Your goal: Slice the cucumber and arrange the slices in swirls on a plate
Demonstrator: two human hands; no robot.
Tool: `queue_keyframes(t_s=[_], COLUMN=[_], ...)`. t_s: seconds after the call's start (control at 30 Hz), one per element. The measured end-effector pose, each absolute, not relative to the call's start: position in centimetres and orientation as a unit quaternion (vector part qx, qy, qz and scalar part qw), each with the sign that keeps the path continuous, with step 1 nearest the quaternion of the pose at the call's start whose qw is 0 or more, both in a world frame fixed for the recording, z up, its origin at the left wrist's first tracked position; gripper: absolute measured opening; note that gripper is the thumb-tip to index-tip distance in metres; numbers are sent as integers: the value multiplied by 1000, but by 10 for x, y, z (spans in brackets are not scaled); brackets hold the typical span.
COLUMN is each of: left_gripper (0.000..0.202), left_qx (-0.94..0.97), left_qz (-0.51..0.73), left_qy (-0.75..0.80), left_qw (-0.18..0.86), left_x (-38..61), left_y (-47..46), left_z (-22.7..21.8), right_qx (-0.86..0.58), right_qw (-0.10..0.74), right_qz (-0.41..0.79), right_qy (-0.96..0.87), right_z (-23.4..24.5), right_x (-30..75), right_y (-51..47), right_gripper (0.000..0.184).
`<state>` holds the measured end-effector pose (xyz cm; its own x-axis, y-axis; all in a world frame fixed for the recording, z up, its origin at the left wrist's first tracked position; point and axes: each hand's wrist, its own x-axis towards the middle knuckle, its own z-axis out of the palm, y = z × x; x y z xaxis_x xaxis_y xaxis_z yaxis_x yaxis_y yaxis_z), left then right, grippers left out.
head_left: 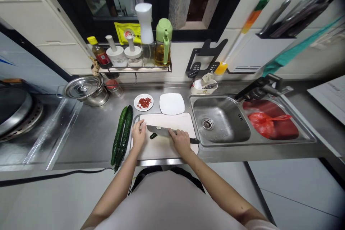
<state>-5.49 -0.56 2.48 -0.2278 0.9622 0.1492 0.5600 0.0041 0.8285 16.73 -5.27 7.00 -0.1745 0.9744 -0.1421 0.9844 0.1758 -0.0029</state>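
Observation:
My right hand point(181, 143) is closed around a kitchen knife point(164, 131) with a black handle. The blade lies level over the white cutting board point(164, 152) and points left. A small pale round slice point(158, 127) sits on the blade. Just below the blade, a short dark green cucumber piece point(153, 136) rests on the board. My left hand point(138, 136) is at the board's left side, close to the knife's tip, fingers loosely bent and apart with nothing seen in them. Left of the board lie two long cucumbers point(124, 138) side by side.
Behind the board stand a plate of chopped red pieces point(136, 105) and a white square plate point(171, 103). To the right is a steel sink point(223, 122), with a red bag point(261, 124) in its second basin. A lidded pot point(90, 91) stands back left, below a condiment rack point(134, 69).

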Motion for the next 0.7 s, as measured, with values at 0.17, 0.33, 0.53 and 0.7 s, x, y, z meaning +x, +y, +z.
queue_keyframes(t_s=[0.17, 0.33, 0.53, 0.7], left_gripper=[27, 18, 11, 12], left_qx=[748, 774, 740, 654], left_qz=[226, 200, 238, 294], left_qy=[540, 507, 522, 571], left_qw=[314, 322, 353, 400], left_x=[-57, -48, -40, -41], left_y=[24, 26, 20, 19], left_z=[52, 51, 44, 29], right_qx=[616, 624, 629, 625], right_qw=[-9, 22, 54, 67], right_qz=[11, -31, -73, -63], right_qy=[787, 781, 772, 775], right_z=[66, 69, 70, 63], right_x=[174, 177, 176, 180], right_y=[-54, -53, -53, -52], right_gripper=[52, 52, 51, 49])
